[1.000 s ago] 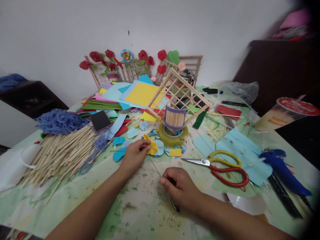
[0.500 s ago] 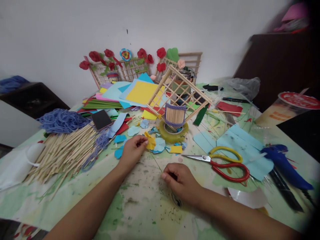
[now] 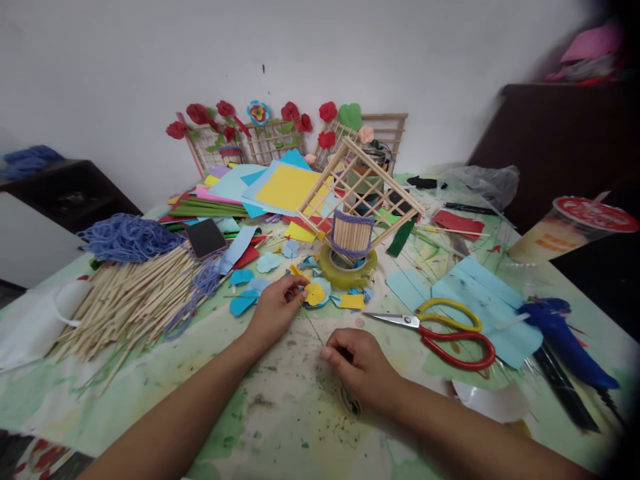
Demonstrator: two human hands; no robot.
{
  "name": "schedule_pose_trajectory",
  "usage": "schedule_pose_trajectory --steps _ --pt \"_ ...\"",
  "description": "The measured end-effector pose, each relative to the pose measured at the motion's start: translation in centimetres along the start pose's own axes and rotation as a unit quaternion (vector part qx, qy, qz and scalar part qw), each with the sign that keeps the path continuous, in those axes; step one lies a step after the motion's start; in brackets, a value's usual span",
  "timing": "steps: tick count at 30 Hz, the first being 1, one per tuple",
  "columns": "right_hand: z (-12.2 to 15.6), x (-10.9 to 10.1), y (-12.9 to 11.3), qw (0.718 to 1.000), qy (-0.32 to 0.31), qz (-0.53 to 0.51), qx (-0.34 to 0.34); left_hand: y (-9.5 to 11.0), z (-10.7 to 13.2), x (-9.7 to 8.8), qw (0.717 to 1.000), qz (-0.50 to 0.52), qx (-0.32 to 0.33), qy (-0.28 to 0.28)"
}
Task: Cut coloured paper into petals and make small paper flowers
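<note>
My left hand point(image 3: 275, 308) is closed in a pinch at the edge of a yellow paper flower point(image 3: 315, 293) that lies over a light blue paper flower on the table. A thin green stick point(image 3: 311, 324) runs from that flower down to my right hand point(image 3: 357, 365), which is closed in a loose fist around its lower end. Just beyond the flowers stands a yellow tape roll point(image 3: 347, 270) with a small stick basket point(image 3: 351, 235) on it.
Red and yellow scissors point(image 3: 440, 330) lie right of my hands. A pile of wooden sticks point(image 3: 130, 300) and blue yarn point(image 3: 123, 237) fill the left. Stacked coloured paper point(image 3: 260, 190), a tilted stick lattice point(image 3: 363, 190) and flower-decorated frames point(image 3: 260, 133) stand behind. Blue paper sheets point(image 3: 475, 297) lie right.
The yellow flower has turned to lie flatter and more face-up over the blue one. My left hand shifted slightly right; my right hand stayed in place.
</note>
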State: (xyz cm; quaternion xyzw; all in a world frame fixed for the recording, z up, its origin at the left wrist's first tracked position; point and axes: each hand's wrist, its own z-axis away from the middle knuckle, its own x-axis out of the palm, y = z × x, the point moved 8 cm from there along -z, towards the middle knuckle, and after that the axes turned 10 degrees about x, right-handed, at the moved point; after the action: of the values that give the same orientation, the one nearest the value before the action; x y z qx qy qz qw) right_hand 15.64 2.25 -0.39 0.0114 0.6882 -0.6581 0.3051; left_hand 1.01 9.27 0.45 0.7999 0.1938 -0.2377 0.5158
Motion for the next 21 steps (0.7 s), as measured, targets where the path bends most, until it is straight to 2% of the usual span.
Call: schedule_pose_trajectory --steps 4,12,21 --pt "0.0 0.0 -0.1 1.0 0.004 0.003 -0.007 0.5 0.1 0.0 0.997 -0.064 0.035 -0.012" --pt "0.0 0.0 0.0 1.0 -0.002 0.007 -0.004 1.5 0.4 1.0 0.986 -0.103 0.12 -0.053" --pt "0.0 0.0 0.0 1.0 0.001 0.011 -0.006 1.6 0.5 2.0 0.974 -0.149 0.139 -0.102"
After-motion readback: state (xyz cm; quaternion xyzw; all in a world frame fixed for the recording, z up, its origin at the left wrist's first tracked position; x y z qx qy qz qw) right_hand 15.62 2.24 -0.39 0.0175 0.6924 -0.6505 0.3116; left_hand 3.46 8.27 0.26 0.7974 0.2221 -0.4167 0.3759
